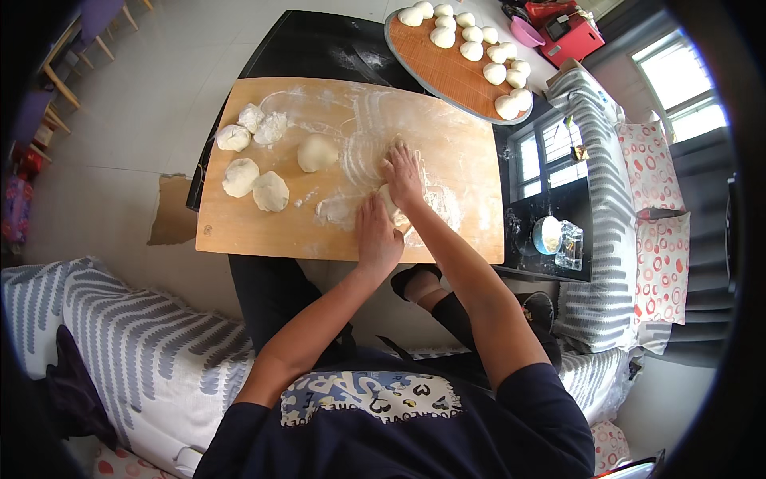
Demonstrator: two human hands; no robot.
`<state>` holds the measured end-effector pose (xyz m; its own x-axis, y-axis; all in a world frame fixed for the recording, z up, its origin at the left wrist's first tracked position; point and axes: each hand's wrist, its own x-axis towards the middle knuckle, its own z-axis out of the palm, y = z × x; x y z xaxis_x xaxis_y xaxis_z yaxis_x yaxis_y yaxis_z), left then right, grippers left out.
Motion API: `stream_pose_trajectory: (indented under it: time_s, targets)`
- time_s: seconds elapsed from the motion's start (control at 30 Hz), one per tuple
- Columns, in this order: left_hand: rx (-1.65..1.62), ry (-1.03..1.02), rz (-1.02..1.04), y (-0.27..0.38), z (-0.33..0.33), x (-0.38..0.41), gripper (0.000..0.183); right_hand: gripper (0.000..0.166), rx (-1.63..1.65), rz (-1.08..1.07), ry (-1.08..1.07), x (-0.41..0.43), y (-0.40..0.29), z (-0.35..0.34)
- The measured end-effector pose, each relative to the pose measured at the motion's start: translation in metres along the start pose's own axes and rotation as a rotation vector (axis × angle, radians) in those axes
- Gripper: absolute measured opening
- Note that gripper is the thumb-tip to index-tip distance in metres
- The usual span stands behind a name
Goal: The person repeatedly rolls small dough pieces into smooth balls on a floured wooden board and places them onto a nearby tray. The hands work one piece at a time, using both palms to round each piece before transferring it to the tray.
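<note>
On a floured wooden board (239, 233), a piece of dough (390, 203) lies under and between my hands, partly hidden by them. My left hand (378, 233) curls against its near left side. My right hand (404, 173) stretches across its far right side, fingers extended flat over the board and the heel of the palm on the dough. A smooth, round dough ball (318, 152) sits to the left of my hands. Farther left are several rougher dough lumps, among them a near one (271, 191) and a flour-covered one (271, 128).
The board rests on a black table (299, 45). At its far right, a round brown tray (431, 72) bears several small dough balls (471, 51). On the right stand a blue bowl (547, 235) of flour and a glass ashtray (570, 245). A covered sofa (598, 239) runs alongside.
</note>
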<state>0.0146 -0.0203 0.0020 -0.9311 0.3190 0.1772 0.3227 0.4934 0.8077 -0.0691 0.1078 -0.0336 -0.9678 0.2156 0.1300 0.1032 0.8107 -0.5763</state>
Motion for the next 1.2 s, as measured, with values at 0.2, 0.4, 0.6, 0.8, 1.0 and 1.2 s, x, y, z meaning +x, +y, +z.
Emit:
stream_pose_trajectory:
  time_s: [0.2,0.4,0.6,0.8,1.0,1.2]
  targets:
    - [-0.044,-0.075,0.003,-0.003,-0.013,-0.015,0.071,0.045,-0.044,-0.150,-0.055,-0.030,-0.013,-0.003]
    - [0.009,-0.001,-0.040,-0.001,0.003,-0.001,0.071,0.047,-0.027,-0.044,0.017,-0.001,-0.001,0.003]
    - [-0.036,-0.113,0.008,-0.013,-0.013,-0.016,0.070,0.048,0.040,-0.153,-0.019,-0.043,-0.019,-0.003]
    - [-0.023,-0.038,-0.021,0.003,-0.009,0.011,0.076,0.049,0.111,-0.027,0.033,-0.015,-0.005,-0.009]
    - [0.000,-0.019,0.191,-0.015,0.012,0.018,0.061,0.069,-0.239,0.117,0.203,-0.112,0.065,-0.064]
    - [-0.086,0.146,0.060,-0.033,0.000,0.005,0.055,0.078,-0.361,0.155,0.122,-0.074,0.028,-0.040]
